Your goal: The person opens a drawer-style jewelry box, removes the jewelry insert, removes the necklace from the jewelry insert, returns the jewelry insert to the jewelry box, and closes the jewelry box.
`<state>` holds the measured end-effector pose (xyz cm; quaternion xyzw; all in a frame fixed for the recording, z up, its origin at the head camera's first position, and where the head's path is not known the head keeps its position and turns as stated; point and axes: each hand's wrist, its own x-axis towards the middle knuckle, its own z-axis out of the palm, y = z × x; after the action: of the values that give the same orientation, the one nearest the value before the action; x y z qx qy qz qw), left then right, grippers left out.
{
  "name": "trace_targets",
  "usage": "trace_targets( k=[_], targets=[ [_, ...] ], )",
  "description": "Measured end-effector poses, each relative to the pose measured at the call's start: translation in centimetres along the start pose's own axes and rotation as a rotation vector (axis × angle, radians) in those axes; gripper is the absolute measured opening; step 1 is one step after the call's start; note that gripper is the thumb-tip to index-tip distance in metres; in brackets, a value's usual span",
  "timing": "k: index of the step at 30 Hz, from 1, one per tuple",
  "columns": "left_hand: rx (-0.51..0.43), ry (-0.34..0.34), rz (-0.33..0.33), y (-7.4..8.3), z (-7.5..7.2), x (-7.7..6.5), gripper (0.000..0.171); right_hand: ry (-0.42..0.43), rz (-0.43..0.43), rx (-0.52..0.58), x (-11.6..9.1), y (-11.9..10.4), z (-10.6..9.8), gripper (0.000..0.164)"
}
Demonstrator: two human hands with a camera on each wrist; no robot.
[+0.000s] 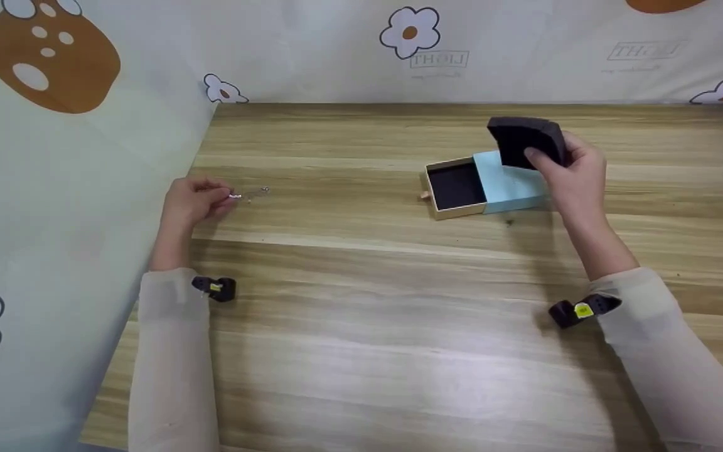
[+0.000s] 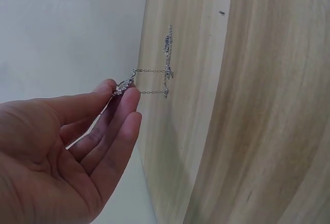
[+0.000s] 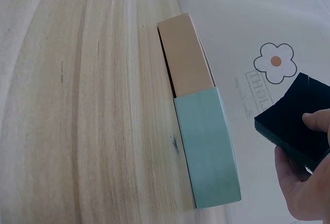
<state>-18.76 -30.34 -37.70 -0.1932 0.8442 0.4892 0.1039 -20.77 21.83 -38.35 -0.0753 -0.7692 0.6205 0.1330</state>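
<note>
My left hand [image 1: 195, 201] pinches a thin silver chain bracelet or necklace [image 2: 125, 86] with small sparkling stones between thumb and fingertips. Part of the chain [image 2: 168, 61] trails down onto the wooden table. On the right, my right hand [image 1: 578, 176] grips a black foam pad [image 1: 528, 139] between thumb and fingers, raised and tilted above a small gift box. The box's light blue sleeve [image 1: 512, 188] lies on the table, and its tan drawer [image 1: 460, 212] is slid partly out to the left, showing a black inside. In the right wrist view the pad [image 3: 294, 118] is beside the box.
The wood-grain table [image 1: 361, 282] meets a pale patterned sheet [image 1: 311, 50] at the back and left. A small tab [image 1: 425, 195] sticks out from the drawer's left end. A dark speck [image 1: 509, 222] shows just in front of the box.
</note>
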Motion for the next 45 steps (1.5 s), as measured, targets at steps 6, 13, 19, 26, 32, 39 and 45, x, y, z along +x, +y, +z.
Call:
trace_targets(
  k=[6, 13, 19, 26, 32, 39, 45],
  targets=[
    [0.03, -0.06, -0.017, -0.3, 0.1, 0.0, 0.03, -0.001, -0.004, 0.005, 0.0, -0.1, 0.0, 0.016],
    [0.022, -0.165, -0.069, -0.5, 0.3, 0.3, 0.027, 0.007, 0.002, -0.005, 0.0, 0.0, 0.0, 0.016],
    [0.012, -0.187, -0.094, -0.5, 0.5, 0.3, 0.024, 0.001, -0.003, -0.015, 0.0, 0.2, 0.0, 0.018],
    [0.038, -0.204, -0.091, -0.7, 0.7, 0.3, 0.03, -0.01, 0.007, -0.037, -0.1, 0.2, 0.0, 0.012],
    [0.064, -0.193, -0.09, -0.8, 0.6, 0.4, 0.032, -0.013, 0.017, -0.033, -0.1, 0.1, -0.1, 0.013],
    [0.078, -0.156, -0.05, -0.5, 0.6, 0.0, 0.036, -0.016, 0.023, -0.028, -0.1, -0.1, -0.1, 0.013],
    [0.103, -0.14, 0.001, 0.2, 0.6, -0.3, 0.039, -0.018, 0.008, -0.044, 0.0, 0.0, 0.0, 0.013]
  ],
)
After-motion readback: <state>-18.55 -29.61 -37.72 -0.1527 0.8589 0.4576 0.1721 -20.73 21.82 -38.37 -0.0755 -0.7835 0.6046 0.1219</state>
